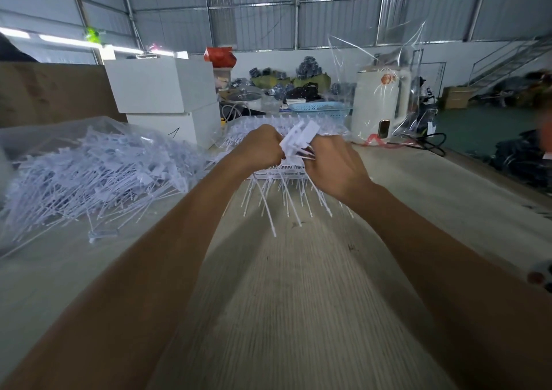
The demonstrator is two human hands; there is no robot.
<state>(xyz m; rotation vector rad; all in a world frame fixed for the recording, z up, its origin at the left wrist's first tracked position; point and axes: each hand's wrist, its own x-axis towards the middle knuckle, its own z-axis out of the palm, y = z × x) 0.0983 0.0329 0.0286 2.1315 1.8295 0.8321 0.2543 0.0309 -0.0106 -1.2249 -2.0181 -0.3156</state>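
Note:
Both arms reach forward over a wooden table [298, 315]. My left hand [258, 147] and my right hand [334, 165] meet at the middle and together grip a bunch of white plastic tag ties [298, 138]. Their flat heads stick up between the two hands. The thin tails [277, 204] hang down below the hands towards the table. The fingers of both hands are curled round the bunch. The view is blurred by motion.
A big loose heap of the same white ties [98, 177] lies on clear plastic at the left. More ties [286, 122] lie behind the hands. White boxes [164, 88], a blue basket [319, 108], a white appliance in clear wrap [379, 106] and another person [534, 147] at the right edge surround the table.

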